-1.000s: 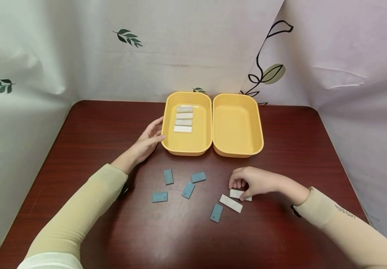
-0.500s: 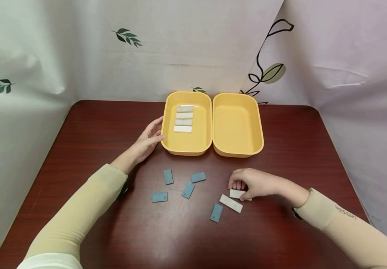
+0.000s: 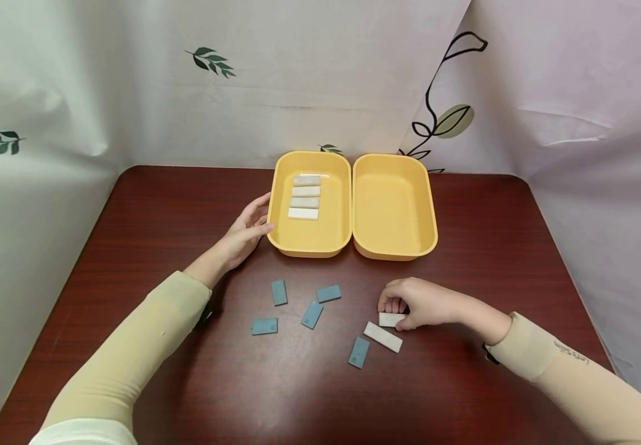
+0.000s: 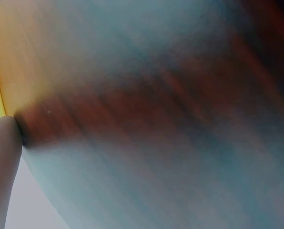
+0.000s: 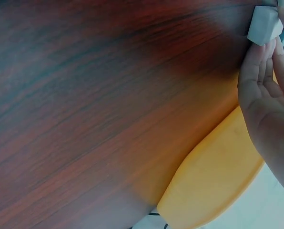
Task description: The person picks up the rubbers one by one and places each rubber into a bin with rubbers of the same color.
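My right hand (image 3: 423,300) pinches a small white block (image 3: 390,319) between thumb and fingers, close over the table. In the right wrist view, the end of this white block (image 5: 265,26) shows at the fingertips, top right. A second white block (image 3: 383,337) lies just in front of it, with a blue-grey tile (image 3: 358,352) beside that. My left hand (image 3: 242,235) rests against the left side of the left yellow tray (image 3: 309,250), thumb at the rim and fingers along the outer wall. Inside that tray several white blocks (image 3: 304,203) lie in a column.
A second yellow tray (image 3: 394,253) stands right against the first one. Several more blue-grey tiles (image 3: 264,326) lie scattered on the dark red-brown table (image 3: 275,395) in front of the trays. A pale curtain (image 3: 298,74) with leaf prints hangs behind the table.
The white block under my right hand has shifted slightly left, and its right end is now hidden behind the thumb. My left hand and the trays stay in place.
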### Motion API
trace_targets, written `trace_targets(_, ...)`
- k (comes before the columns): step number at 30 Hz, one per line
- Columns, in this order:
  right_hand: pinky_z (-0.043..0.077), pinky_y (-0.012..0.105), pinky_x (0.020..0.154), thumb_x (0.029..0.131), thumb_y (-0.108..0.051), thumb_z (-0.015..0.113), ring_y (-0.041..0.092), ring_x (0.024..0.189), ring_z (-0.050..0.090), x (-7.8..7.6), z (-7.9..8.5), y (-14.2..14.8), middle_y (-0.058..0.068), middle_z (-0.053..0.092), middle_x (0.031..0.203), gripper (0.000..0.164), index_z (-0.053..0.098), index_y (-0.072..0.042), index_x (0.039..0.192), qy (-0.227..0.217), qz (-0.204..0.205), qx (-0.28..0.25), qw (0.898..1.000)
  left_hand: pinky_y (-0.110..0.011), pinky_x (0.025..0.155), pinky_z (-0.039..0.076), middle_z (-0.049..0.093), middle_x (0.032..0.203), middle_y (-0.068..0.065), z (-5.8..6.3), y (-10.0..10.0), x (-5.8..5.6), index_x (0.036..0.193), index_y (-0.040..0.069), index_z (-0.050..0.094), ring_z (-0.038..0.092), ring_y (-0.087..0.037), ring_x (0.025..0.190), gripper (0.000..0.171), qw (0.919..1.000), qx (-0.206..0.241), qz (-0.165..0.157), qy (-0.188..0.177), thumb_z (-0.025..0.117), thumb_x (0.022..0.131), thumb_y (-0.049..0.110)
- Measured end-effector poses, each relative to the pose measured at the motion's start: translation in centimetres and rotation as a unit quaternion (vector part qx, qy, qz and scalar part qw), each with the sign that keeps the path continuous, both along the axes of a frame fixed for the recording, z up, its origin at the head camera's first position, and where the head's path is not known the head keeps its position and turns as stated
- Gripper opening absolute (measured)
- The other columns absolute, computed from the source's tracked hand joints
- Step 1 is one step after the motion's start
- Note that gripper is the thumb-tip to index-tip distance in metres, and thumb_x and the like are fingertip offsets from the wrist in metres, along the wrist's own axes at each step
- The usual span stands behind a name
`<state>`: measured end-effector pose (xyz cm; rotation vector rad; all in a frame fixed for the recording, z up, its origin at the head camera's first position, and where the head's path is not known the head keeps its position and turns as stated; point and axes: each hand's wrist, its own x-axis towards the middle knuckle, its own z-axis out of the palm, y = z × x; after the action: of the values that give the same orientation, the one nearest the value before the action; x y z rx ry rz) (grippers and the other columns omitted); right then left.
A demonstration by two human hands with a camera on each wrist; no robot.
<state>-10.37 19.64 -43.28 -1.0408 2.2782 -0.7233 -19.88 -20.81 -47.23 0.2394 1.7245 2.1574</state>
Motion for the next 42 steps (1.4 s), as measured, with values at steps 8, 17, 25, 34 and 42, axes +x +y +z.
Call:
trace_targets(8, 0.054, 0.023, 0.074, 0.075, 0.002, 0.084, 0.005, 0.084, 0.06, 0.16, -0.17, -0.02, -0.005, 0.065, 0.092, 0.031, 0.072, -0.013, 0.099, 0.007, -0.005, -0.001, 1.0, -0.018, 0.109, 0.043, 0.034, 0.164, -0.014, -0.09, -0.01, 0.07, 0.171, 0.016, 0.019, 0.046, -0.015, 0.138, 0.077, 1.0, -0.004, 0.0, -0.001, 0.049, 0.103, -0.006)
trace_targets(17, 0.054, 0.023, 0.075, 0.077, 0.002, 0.084, 0.004, 0.084, 0.06, 0.35, -0.05, 0.0, -0.005, 0.066, 0.094, 0.03, 0.072, -0.014, 0.1, 0.006, -0.012, 0.007, 1.0, -0.018, 0.109, 0.042, 0.036, 0.161, -0.013, -0.25, 0.02, 0.08, 0.171, 0.015, 0.019, 0.046, -0.015, 0.137, 0.077, 1.0, 0.001, 0.004, 0.003, 0.049, 0.103, -0.007)
trace_targets(25, 0.054, 0.023, 0.075, 0.077, 0.002, 0.082, 0.006, 0.085, 0.06, 0.42, 0.06, -0.1, -0.006, 0.065, 0.094, 0.03, 0.072, -0.014, 0.101, 0.011, -0.016, 0.012, 1.0, -0.018, 0.108, 0.044, 0.037, 0.161, -0.012, -0.25, -0.03, -0.02, 0.171, 0.015, 0.019, 0.047, -0.015, 0.136, 0.077, 1.0, 0.001, 0.004, 0.002, 0.049, 0.103, -0.007)
trace_targets(34, 0.052, 0.023, 0.075, 0.075, 0.006, 0.08, 0.008, 0.085, 0.059, 0.51, 0.23, -0.19, -0.005, 0.064, 0.093, 0.034, 0.071, -0.016, 0.099, 0.022, -0.009, 0.002, 1.0, -0.018, 0.108, 0.044, 0.034, 0.164, -0.015, -0.16, -0.1, -0.18, 0.171, 0.016, 0.019, 0.046, -0.015, 0.138, 0.077, 1.0, 0.0, 0.002, 0.0, 0.048, 0.103, -0.007)
trace_targets(42, 0.05, 0.022, 0.073, 0.072, 0.007, 0.079, 0.008, 0.084, 0.057, 0.41, 0.26, -0.37, -0.004, 0.061, 0.09, 0.036, 0.069, -0.016, 0.098, 0.022, -0.008, 0.005, 1.0, -0.018, 0.109, 0.044, 0.032, 0.166, -0.016, -0.16, -0.1, -0.16, 0.171, 0.017, 0.019, 0.046, -0.016, 0.139, 0.077, 1.0, -0.002, -0.001, 0.0, 0.048, 0.104, -0.007)
